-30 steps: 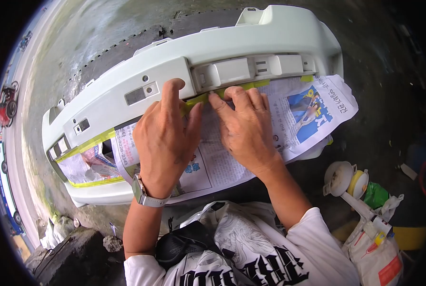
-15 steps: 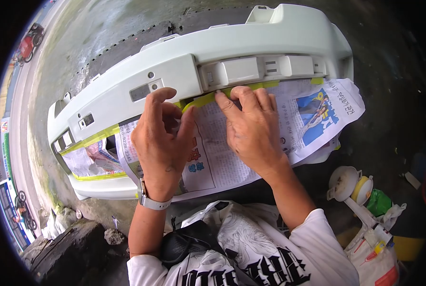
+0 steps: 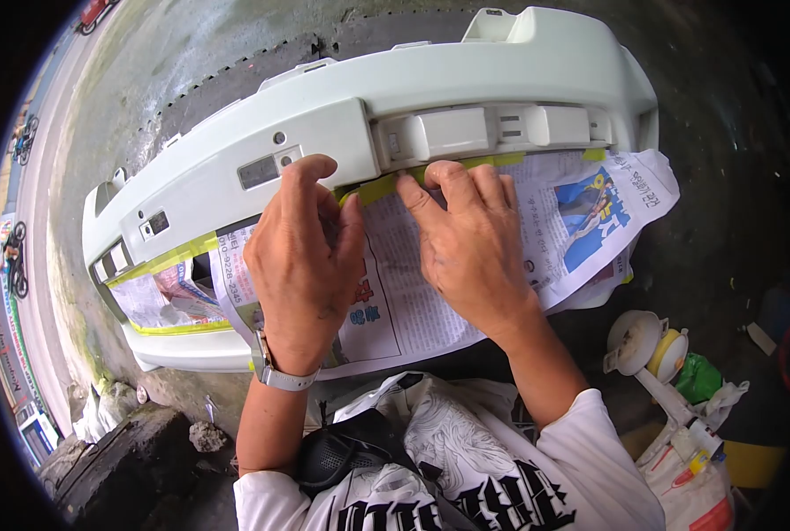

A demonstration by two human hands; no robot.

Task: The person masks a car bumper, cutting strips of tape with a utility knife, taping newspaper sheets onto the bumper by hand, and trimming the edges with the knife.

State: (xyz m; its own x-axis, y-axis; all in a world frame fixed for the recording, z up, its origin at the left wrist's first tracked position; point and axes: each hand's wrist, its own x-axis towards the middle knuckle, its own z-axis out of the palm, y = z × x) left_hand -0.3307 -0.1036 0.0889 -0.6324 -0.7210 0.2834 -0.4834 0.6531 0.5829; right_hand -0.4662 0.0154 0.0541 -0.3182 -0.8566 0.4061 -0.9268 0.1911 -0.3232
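A pale, white-green car bumper lies across the ground before me. Printed newspaper covers its lower part, held along the upper edge by yellow-green masking tape. My left hand, with a watch on the wrist, is curled at the tape's left end. Its index finger reaches onto the bumper, and its thumb is at the tape; the other fingertips are mostly hidden. My right hand has its thumb on the tape at the newspaper's edge, with the index finger bent close beside it.
A second taped newspaper piece covers the bumper's left opening. At right are a white tape holder with a yellow roll, a green plastic piece and a plastic bag. Dark rocks lie lower left; a road runs beyond.
Both hands stay at nearly the same spot on the tape, with only slight finger shifts. The view has tilted a little, and vehicles on the road have shifted.
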